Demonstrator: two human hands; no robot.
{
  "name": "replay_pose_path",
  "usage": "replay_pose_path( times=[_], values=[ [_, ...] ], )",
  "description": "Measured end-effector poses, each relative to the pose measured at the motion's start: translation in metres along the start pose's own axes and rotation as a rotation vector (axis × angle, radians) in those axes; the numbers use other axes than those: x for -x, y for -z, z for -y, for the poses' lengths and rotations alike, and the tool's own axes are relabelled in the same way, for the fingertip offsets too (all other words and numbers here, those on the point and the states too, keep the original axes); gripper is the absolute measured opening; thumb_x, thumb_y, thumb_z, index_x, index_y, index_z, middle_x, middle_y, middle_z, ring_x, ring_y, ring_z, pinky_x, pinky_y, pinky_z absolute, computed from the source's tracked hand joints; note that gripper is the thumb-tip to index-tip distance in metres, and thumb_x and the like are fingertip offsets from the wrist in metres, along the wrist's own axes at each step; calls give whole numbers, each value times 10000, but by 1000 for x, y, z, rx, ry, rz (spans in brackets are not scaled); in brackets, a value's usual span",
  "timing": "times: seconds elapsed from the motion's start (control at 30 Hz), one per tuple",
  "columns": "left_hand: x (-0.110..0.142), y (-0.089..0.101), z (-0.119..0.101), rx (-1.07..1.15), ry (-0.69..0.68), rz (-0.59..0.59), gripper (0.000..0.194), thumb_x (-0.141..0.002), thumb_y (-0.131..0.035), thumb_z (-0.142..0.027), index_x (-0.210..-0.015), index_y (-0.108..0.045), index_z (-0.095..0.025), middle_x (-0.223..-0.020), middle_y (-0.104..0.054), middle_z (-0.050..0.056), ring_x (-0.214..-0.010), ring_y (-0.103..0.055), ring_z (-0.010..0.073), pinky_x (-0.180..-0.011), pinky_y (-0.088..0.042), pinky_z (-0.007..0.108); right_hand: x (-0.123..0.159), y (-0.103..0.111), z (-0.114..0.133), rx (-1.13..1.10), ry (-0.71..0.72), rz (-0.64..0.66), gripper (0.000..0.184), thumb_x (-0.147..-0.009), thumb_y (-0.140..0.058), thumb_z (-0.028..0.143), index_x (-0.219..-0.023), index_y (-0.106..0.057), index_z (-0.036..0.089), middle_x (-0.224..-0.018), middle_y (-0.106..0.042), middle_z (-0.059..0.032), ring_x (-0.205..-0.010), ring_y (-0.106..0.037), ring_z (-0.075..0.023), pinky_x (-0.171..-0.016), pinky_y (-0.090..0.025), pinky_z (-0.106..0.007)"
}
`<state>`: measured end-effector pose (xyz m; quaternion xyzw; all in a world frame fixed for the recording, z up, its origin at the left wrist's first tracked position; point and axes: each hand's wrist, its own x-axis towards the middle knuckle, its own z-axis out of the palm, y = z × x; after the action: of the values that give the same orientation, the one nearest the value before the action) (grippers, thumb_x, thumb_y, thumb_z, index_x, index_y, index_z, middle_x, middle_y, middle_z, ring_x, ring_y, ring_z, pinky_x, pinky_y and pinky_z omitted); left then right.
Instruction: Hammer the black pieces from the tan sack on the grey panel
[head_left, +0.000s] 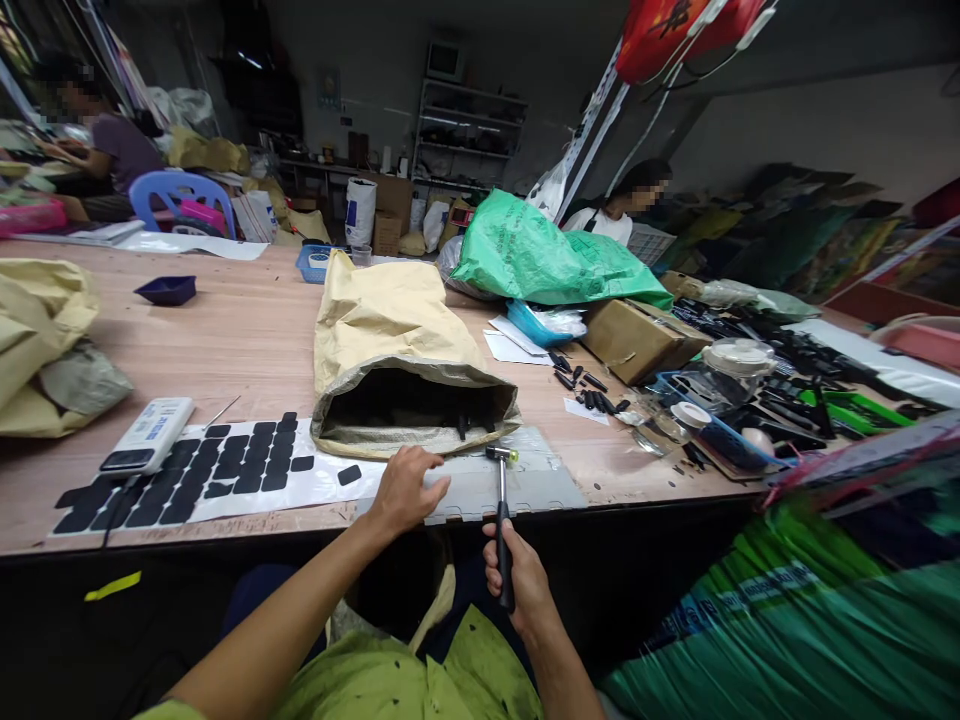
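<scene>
My right hand (pixel 523 573) is wrapped round the black handle of a small hammer (pixel 502 495). Its metal head, with a yellow-green end, is over a grey board (pixel 540 475) at the table's front edge. Near the board's left side is my left hand (pixel 409 488), fingers apart and nothing seen in them. Just beyond both hands, the wide mouth of a tan paper sack (pixel 397 315) faces me, its inside dark with a few black pieces by the rim. To the left, black rounded stickers (pixel 251 455) sit in rows on a white sheet.
A white device (pixel 148 437) rests on the stickers at left. Another tan sack (pixel 41 350) is at the far left. Right of the middle are a green bag (pixel 547 250), a cardboard box (pixel 641 340) and black handles (pixel 592 400). Two people sit farther off.
</scene>
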<state>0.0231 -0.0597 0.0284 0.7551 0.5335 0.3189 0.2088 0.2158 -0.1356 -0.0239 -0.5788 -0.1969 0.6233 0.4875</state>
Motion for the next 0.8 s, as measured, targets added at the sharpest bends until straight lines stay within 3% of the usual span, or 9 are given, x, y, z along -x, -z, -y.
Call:
replay_pose_path(
  times=[0.1, 0.23, 0.33, 0.47, 0.57, 0.7, 0.8],
  values=[
    [-51, -17, -9, -25, 119, -60, 154, -824, -590, -308, -899, -653, -190, -865, -658, 46, -870, -580, 198, -810, -447, 319, 1, 0, 0, -3, -1, 10, 568, -659, -684, 696, -858, -562, 179, -480, -477, 84, -318, -367, -52, -320, -240, -170],
    [-96, -39, -17, -103, 357, -15, 355, -787, -620, -506, -909, -648, -174, -958, -675, 99, -929, -615, 250, -761, -458, 329, 1, 0, -1, -13, 3, 19, 569, -659, -687, 697, -858, -565, 178, -491, -487, 78, -323, -373, -49, -320, -242, -165],
    [-111, -49, -15, -140, 495, 58, 437, -744, -637, -588, -869, -673, -171, -974, -696, 133, -941, -638, 295, -757, -463, 359, 0, 1, -1, -7, -11, 15, 575, -658, -677, 711, -850, -564, 181, -482, -481, 79, -317, -371, -52, -313, -235, -164],
    [-115, -52, -7, -77, 559, 101, 320, -742, -670, -520, -793, -704, -207, -929, -722, 100, -915, -654, 269, -734, -462, 336, 0, 1, -2, -3, 0, 19, 565, -667, -669, 710, -840, -564, 183, -479, -484, 79, -317, -366, -53, -311, -247, -169],
    [-109, -41, -4, 21, 510, 48, 219, -735, -690, -436, -775, -705, -221, -886, -720, 54, -855, -651, 217, -705, -461, 299, 0, 0, -2, 0, 9, 23, 556, -669, -672, 701, -835, -565, 182, -486, -492, 75, -320, -370, -52, -315, -250, -171],
    [-86, -11, -1, 113, 262, -77, 148, -740, -674, -337, -769, -679, -192, -858, -681, 19, -757, -611, 141, -685, -453, 248, 0, 0, -2, 3, 12, 23, 558, -669, -669, 702, -832, -562, 180, -485, -486, 79, -319, -368, -51, -319, -245, -171],
    [-59, 6, 8, 73, 128, 38, 119, -719, -677, -295, -796, -674, -205, -774, -659, -17, -695, -581, 129, -646, -426, 240, 0, -1, -2, 15, 5, 17, 580, -649, -670, 719, -832, -558, 181, -478, -482, 82, -318, -371, -54, -317, -239, -168]
  ],
)
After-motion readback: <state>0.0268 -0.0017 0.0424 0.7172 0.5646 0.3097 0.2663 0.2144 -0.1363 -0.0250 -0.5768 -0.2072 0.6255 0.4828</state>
